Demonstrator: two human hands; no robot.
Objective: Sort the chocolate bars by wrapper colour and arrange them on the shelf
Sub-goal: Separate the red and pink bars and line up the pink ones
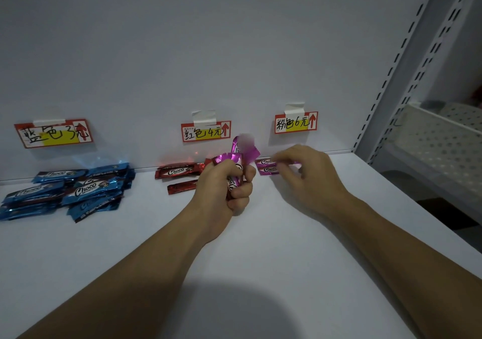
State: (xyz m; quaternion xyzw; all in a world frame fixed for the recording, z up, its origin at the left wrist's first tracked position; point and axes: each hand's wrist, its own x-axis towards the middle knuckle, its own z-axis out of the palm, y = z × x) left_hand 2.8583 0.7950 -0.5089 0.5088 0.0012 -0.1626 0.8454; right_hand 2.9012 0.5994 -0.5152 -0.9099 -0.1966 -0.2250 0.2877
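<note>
Chocolate bars printed "Choco" lie sorted on the white shelf: the blue bars are heaped at far left under the blue label, handwritten 蓝色3元; the red bars lie in the middle under the red label, 红色4元; two pink bars lie far right against the back wall under the pink label, 粉色6元. The left frame edge cuts the blue heap, and the left hand partly hides the red bars. That hand is fisted round an upright pink bundle, whose top ends are blurred. The right hand, fingers bent, covers the right ends of the two pink bars; whether it pinches them cannot be told
</note>
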